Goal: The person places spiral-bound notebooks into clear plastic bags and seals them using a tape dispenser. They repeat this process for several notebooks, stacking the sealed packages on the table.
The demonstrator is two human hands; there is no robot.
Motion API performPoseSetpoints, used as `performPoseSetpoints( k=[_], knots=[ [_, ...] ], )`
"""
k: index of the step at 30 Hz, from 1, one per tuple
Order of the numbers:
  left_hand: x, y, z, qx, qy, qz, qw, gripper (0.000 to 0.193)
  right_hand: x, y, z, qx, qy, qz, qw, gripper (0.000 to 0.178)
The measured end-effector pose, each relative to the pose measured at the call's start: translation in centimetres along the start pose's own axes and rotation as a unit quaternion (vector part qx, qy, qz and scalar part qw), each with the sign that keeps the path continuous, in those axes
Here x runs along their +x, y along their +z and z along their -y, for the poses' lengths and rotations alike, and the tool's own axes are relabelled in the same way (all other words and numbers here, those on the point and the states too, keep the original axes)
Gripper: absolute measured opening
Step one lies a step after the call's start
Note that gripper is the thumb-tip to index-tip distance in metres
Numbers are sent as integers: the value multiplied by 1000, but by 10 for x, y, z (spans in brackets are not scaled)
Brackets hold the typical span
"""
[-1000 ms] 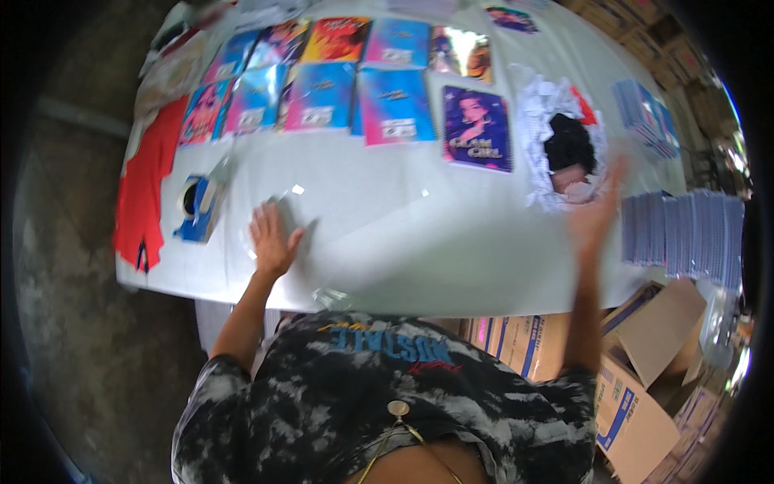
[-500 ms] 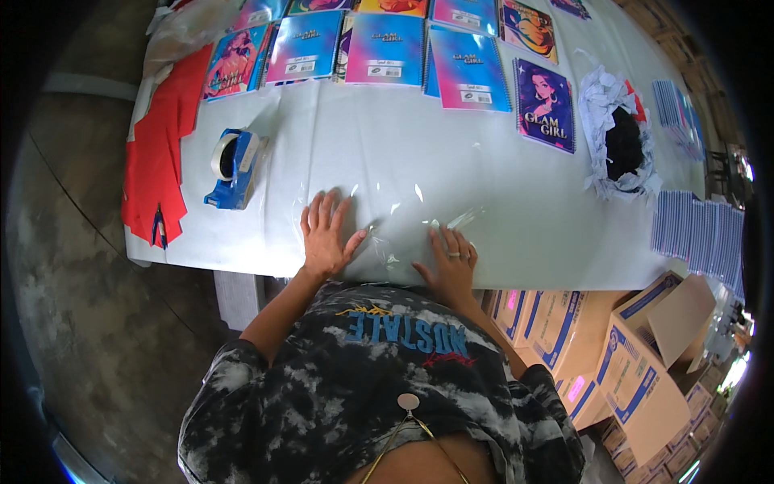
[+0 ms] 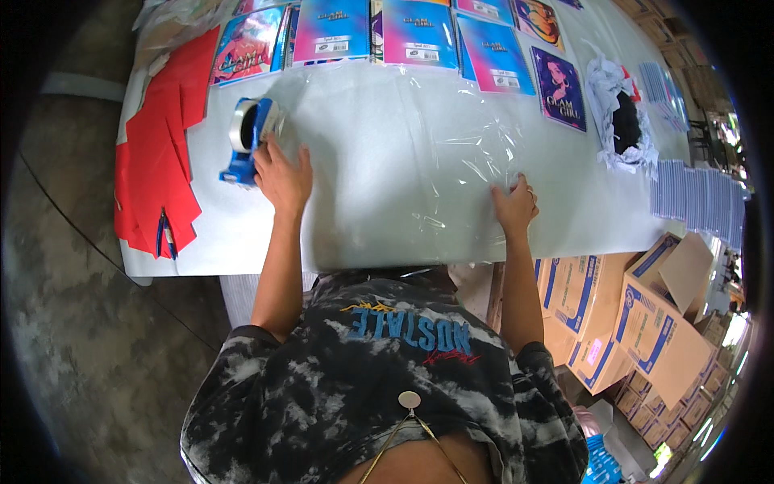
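Note:
My left hand [image 3: 284, 179] is at the right side of a blue tape dispenser [image 3: 260, 129] with a roll of clear tape. Its fingertips meet the dispenser's edge, while the thumb stands apart from the fingers. On the pale table covering, my right hand [image 3: 516, 206] pinches the edge of a sheet of clear plastic film [image 3: 463, 173]. That film shows mainly by its creases and glints, so its full outline is hard to make out.
Spiral notebooks [image 3: 419, 36] lie in rows along the far side. Red sheets [image 3: 165, 153] with pens [image 3: 165, 234] are at left. A bag-lined opening [image 3: 601, 105] and notebook stacks [image 3: 697, 194] are at right, above cardboard boxes [image 3: 572, 298].
My left hand has moved from the film up and left to the tape dispenser. My right hand has shifted right and away from me, closing from lying flat into a pinch on the film.

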State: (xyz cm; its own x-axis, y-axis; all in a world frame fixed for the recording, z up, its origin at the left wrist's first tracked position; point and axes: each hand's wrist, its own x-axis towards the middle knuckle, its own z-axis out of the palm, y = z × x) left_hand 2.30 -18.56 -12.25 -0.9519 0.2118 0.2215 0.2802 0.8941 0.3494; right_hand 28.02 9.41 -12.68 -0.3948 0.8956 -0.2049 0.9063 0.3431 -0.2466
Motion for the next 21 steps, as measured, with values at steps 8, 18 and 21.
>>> performPoseSetpoints(
  k=[8, 18, 21],
  knots=[
    [-4, 36, 23, 45, -20, 14, 999, 57, 3, 12, -15, 213, 2, 20, 977, 35],
    [35, -8, -10, -520, 7, 87, 850, 43, 13, -24, -12, 543, -79, -77, 833, 16],
    [49, -15, -7, -370, -152, 325, 857, 51, 26, -22, -26, 537, 1, 43, 842, 21]
  ],
)
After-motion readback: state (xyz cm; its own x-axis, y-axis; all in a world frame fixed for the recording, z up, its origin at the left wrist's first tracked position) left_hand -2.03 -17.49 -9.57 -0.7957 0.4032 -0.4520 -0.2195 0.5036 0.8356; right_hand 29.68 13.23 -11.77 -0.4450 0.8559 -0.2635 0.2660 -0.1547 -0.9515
